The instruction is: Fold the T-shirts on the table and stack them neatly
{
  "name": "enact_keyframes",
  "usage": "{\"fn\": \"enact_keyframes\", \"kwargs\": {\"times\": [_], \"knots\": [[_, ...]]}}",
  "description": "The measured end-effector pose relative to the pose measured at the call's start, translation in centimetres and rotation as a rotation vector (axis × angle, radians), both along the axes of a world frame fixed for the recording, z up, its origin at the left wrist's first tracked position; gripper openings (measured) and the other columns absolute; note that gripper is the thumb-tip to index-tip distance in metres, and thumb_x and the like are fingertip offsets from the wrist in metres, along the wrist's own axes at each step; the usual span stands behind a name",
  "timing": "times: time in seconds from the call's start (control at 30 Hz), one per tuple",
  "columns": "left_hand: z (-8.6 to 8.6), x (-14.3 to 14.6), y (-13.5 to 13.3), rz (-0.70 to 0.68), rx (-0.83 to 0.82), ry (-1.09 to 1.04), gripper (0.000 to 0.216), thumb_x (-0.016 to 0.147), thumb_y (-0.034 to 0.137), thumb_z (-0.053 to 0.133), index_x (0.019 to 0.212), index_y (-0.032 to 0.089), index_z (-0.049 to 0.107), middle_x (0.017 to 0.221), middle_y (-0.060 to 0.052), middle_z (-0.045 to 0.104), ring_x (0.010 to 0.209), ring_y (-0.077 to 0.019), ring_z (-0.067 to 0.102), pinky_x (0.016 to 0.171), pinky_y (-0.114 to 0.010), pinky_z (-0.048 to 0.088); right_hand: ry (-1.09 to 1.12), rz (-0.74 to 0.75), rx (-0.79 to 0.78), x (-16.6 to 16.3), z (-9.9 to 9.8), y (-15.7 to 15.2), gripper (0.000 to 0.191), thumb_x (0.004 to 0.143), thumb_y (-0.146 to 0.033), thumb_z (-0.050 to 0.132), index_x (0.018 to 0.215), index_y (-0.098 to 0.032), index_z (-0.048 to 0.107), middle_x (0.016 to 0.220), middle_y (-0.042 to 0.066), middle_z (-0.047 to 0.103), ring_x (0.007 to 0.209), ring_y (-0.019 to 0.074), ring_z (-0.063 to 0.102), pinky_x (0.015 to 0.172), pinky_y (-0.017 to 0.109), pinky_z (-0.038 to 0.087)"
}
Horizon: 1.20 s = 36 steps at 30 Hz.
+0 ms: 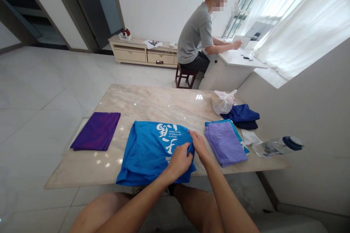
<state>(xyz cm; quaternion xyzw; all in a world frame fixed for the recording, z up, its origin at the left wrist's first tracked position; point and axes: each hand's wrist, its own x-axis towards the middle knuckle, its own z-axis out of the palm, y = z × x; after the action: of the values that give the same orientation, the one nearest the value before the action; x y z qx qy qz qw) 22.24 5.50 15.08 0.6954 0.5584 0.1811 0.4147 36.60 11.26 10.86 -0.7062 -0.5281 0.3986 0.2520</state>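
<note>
Blue garment [144,149] with white lettering lies folded along the near side of the worktop [153,98], around its middle. At the far left of the same surface, well apart from it, rests a folded purple cloth [97,131]. Over the blue garment's right part, the left-hand grip [180,161] is closed, thumb and fingers curled around a fold near the edge. Just beside it, the right-hand grip [199,146] has its fingertips touching that right edge; whether they pinch the fabric I cannot tell. Behind the worktop, a person in a grey top [193,34] sits on a dark stool [186,76]. Further right lies a folded lavender cloth [225,142], partly covering a blue cloth [243,145]. Beyond these stand a knotted plastic bag [223,102] and a dark blue cloth [243,114]; then come white tissue [250,137] and a clear bottle [276,146] on its side.
</note>
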Motion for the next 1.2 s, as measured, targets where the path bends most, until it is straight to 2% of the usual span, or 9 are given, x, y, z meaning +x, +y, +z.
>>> {"fn": "enact_keyframes", "kwargs": {"times": [0.2,0.3,0.4,0.57,0.63,0.7,0.87,1.03,1.2], "knots": [[1.0,-2.1,-0.9,0.06,0.009,-0.067,0.036,0.098,0.012,0.054,0.13,0.023,0.067,0.126,-0.012,0.081,0.122,-0.0289,0.076,0.105,-0.037,0.056,-0.008,-0.108,0.092,-1.5,0.5,0.7,0.057,0.11,-0.042,0.038,0.144,-0.015,0.073,0.151,0.015,0.073,0.14,0.0271,0.067,0.119,0.038,0.051],[1.5,-3.9,-1.6,0.138,0.034,-0.1,0.046,0.099,0.012,0.055,0.144,0.022,0.056,0.113,-0.01,0.08,0.11,-0.0284,0.078,0.098,-0.038,0.056,0.014,-0.23,0.217,-3.5,1.6,1.0,0.053,0.103,-0.044,0.049,0.134,-0.014,0.079,0.141,0.016,0.078,0.134,0.0306,0.07,0.118,0.041,0.051],[1.9,-6.1,-2.4,0.165,0.083,-0.11,0.045,0.101,0.009,0.048,0.144,0.02,0.053,0.102,-0.008,0.078,0.098,-0.0275,0.079,0.092,-0.037,0.056,-0.054,-0.248,0.323,-5.9,2.7,1.1,0.051,0.099,-0.045,0.054,0.128,-0.014,0.083,0.134,0.017,0.08,0.131,0.0331,0.07,0.119,0.044,0.049],[1.9,-10.0,-3.5,0.096,0.199,-0.097,0.042,0.104,0.007,0.04,0.131,0.024,0.066,0.122,-0.009,0.077,0.114,-0.0254,0.076,0.101,-0.036,0.055,-0.208,-0.157,0.374,-9.9,4.1,1.3,0.051,0.103,-0.041,0.05,0.13,-0.012,0.082,0.129,0.019,0.079,0.125,0.0325,0.07,0.116,0.042,0.049],[1.6,-11.5,-3.7,0.085,0.176,-0.057,0.04,0.104,0.007,0.039,0.122,0.023,0.072,0.122,-0.01,0.077,0.114,-0.0261,0.075,0.102,-0.037,0.055,-0.262,-0.106,0.361,-11.5,4.4,1.4,0.049,0.106,-0.039,0.046,0.127,-0.013,0.083,0.128,0.018,0.079,0.125,0.0318,0.069,0.114,0.041,0.048],[1.2,-12.8,-3.9,0.107,0.13,-0.021,0.038,0.104,0.009,0.043,0.122,0.021,0.074,0.123,-0.011,0.079,0.114,-0.0276,0.076,0.104,-0.039,0.055,-0.312,-0.045,0.332,-13.0,4.6,1.5,0.049,0.109,-0.037,0.044,0.126,-0.013,0.083,0.128,0.018,0.079,0.125,0.0311,0.069,0.113,0.039,0.048],[-0.5,-15.8,-4.1,0.199,0.021,0.035,0.029,0.099,0.02,0.067,0.126,0.021,0.077,0.122,-0.011,0.082,0.117,-0.0325,0.076,0.104,-0.042,0.056,-0.431,0.105,0.226,-17.1,4.6,1.6,0.044,0.112,-0.033,0.046,0.126,-0.011,0.082,0.131,0.021,0.078,0.128,0.0307,0.069,0.109,0.034,0.047],[-2.7,-18.3,-4.0,0.24,0.025,-0.042,0.035,0.094,0.007,0.059,0.12,0.021,0.078,0.123,-0.01,0.081,0.115,-0.0273,0.076,0.109,-0.039,0.055,-0.495,0.165,0.173,-21.2,4.7,1.2,0.045,0.115,-0.034,0.047,0.132,-0.006,0.078,0.142,0.027,0.072,0.135,0.0326,0.068,0.114,0.036,0.047],[-4.3,-21.2,-4.1,0.305,-0.037,0.015,0.046,0.096,0.009,0.055,0.137,0.022,0.07,0.131,-0.011,0.08,0.118,-0.0286,0.077,0.104,-0.039,0.057,-0.331,0.386,0.135,-23.1,5.7,1.4,0.043,0.113,-0.035,0.056,0.147,-0.016,0.073,0.147,0.014,0.076,0.139,0.0263,0.07,0.117,0.031,0.049]]}}
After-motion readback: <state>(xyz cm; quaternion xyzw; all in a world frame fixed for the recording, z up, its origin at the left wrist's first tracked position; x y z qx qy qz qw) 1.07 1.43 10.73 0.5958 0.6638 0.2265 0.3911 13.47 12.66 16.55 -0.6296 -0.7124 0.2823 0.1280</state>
